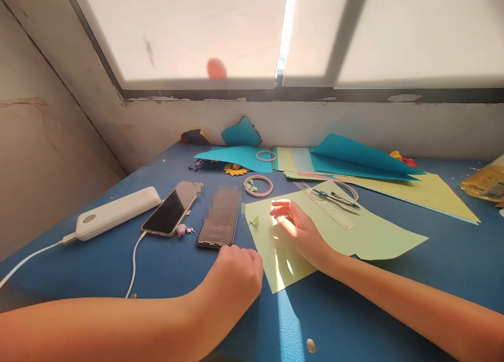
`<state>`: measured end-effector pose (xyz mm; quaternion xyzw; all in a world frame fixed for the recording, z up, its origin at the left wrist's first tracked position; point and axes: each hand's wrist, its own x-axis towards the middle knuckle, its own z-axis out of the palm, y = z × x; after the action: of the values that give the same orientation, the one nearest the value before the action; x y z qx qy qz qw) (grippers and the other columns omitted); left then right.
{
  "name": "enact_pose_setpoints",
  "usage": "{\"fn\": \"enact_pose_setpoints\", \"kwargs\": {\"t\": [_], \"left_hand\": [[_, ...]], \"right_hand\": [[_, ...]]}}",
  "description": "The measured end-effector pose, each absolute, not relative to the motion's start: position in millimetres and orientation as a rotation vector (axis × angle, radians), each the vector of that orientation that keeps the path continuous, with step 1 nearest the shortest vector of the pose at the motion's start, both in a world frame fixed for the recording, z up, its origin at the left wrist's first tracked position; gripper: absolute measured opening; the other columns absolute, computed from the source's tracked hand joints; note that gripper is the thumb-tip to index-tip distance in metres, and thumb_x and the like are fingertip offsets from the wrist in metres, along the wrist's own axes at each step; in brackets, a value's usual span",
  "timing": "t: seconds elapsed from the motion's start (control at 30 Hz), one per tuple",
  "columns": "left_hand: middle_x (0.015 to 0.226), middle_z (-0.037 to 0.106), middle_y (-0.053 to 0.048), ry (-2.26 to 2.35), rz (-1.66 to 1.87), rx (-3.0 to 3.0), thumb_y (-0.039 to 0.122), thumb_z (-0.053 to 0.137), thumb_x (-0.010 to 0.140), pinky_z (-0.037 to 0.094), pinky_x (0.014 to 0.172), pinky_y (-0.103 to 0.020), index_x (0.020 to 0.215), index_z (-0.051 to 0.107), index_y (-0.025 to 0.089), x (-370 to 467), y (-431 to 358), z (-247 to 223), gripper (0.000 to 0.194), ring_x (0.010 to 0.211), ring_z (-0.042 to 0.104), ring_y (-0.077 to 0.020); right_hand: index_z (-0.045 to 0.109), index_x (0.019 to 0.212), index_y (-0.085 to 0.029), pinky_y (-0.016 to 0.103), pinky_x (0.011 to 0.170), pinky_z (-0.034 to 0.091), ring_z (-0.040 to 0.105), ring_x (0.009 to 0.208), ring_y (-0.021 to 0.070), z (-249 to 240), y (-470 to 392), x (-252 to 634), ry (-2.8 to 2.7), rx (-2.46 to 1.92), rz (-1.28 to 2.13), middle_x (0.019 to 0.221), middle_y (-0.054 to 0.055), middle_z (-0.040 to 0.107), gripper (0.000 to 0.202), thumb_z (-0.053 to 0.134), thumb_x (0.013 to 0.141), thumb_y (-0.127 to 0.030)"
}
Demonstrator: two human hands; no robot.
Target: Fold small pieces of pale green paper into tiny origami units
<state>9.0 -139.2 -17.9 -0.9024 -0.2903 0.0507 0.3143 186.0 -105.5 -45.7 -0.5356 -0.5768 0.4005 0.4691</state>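
Sunlit blue bench [354,330] beneath a shaded window [189,36]. Clock centred on the pale green sheet [378,236], lying mid-bench. Right hand [295,223], 9 o'clock over the paper: loosely open, fingers gently bent, no grip visible; perhaps steadying it, contact unclear. Left hand [239,270], 8 o'clock, curls knuckles-up just by the dark phone [216,225]; fingertips hidden, cannot tell whether it holds anything. Transparent ruler [331,209] and compass [325,195] rest at 12, probably for easy reach. Blue card [354,157] sits farther back, likely to leave room.
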Motion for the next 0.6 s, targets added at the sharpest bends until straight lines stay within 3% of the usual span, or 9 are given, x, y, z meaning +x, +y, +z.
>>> {"fn": "enact_pose_setpoints", "kwargs": {"t": [0.2,0.37,0.6], "left_hand": [[0.061,0.054,-0.004,-0.306,-0.285,-2.501,0.011,0.046,0.078,0.025,0.041,-0.027,0.082,0.059,0.01,14,-134,-22,0.013,0.048,0.044,-0.0124],[0.092,0.06,-0.013,-0.324,-0.413,-2.712,0.02,0.045,0.078,0.043,0.063,-0.034,0.096,0.058,0.008,14,-117,-31,0.025,0.082,0.055,-0.0243],[0.087,0.063,-0.015,-0.398,-0.453,-2.892,0.022,0.039,0.084,0.046,0.064,-0.035,0.102,0.059,0.004,18,-116,-34,0.033,0.08,0.058,-0.0242]], "right_hand": [[0.047,0.103,-0.023,0.036,0.078,0.047,0.055,0.091,0.0182,-45,-106,184,-1.441,-1.349,0.969,0.095,0.004,0.057,0.024,0.042,0.081,-0.029],[0.045,0.107,-0.024,0.039,0.084,0.044,0.054,0.093,0.0186,-45,-105,181,-1.539,-1.414,0.887,0.097,0.005,0.056,0.025,0.043,0.083,-0.03],[0.033,0.125,-0.029,0.042,0.09,0.04,0.047,0.109,0.0225,-40,-91,181,-1.956,-1.336,0.68,0.118,0.006,0.052,0.048,0.051,0.08,-0.028]]}}
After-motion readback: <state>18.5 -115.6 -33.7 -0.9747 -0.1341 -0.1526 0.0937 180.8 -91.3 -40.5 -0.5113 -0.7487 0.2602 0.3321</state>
